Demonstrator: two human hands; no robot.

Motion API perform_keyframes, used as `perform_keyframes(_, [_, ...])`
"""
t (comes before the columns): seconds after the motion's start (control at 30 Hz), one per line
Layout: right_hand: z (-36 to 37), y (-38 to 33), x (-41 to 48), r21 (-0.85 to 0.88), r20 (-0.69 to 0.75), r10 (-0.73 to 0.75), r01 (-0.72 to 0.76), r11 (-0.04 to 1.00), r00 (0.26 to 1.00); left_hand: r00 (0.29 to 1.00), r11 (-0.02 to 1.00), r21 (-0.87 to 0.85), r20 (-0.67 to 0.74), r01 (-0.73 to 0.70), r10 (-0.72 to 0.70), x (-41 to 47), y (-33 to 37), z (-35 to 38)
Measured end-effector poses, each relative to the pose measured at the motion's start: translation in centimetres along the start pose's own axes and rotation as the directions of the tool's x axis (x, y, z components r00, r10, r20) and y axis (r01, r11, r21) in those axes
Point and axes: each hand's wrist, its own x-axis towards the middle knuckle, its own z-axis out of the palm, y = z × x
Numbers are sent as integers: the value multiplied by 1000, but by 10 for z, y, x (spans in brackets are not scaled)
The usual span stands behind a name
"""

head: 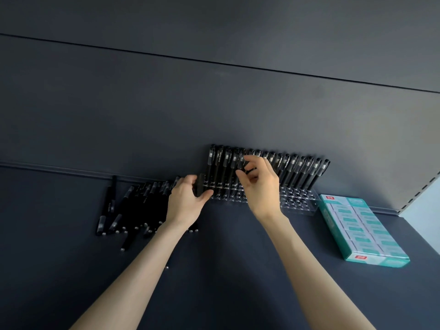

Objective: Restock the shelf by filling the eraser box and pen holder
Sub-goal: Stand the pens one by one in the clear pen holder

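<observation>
Clear acrylic pen holder (297, 203) sits at the back of a dark shelf (238, 282), against the rear panel. Its back row is full of standing black pens (302, 171); front rows of holes look mostly bare. Loose pens (133, 206) are heaped left of the holder. Teal eraser box (362, 232) lies right of the holder and looks packed full.

Left hand (188, 198) is at the holder's left end, grip curled round a dark upright pen (200, 184); can't tell if it also braces the holder. Right hand (260, 184) is over the holder's middle, grip pinching a back-row pen between thumb and fingertips.

Step in hand, my read: seating pens in holes. To do it well:
- Hold the pen upright over one free hole and press straight down till it stops.
- Brace the holder so it doesn't slide or tip.
- Don't knock the neighbours; they stand close-packed.
- Start the next row from the holder's left end.

Many loose pens remain, so the holder is probably about half done.
</observation>
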Motion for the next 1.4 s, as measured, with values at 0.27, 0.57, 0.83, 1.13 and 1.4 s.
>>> perform_keyframes(0.27, [39,-26,-41,72,209,21,-37,997,978,982,985,157,-185,77,-47,-36,-34,-55])
perform_keyframes(0.57, [109,-56,-57,-206,430,223,-146,968,875,981,874,446,-51,191,-189,-23,-68,-95])
perform_keyframes(0.83, [152,-65,-56,-448,223,384,-255,857,896,963,899,437,241,1,-118,8,-79,-111])
perform_keyframes(1.13, [155,-69,-58,-378,135,424,-349,857,896,918,979,196,374,60,-131,25,-88,-128])
perform_keyframes(1.4, [152,-64,-60,-288,113,393,-349,892,913,944,986,-111,317,128,-87,26,-99,-126])
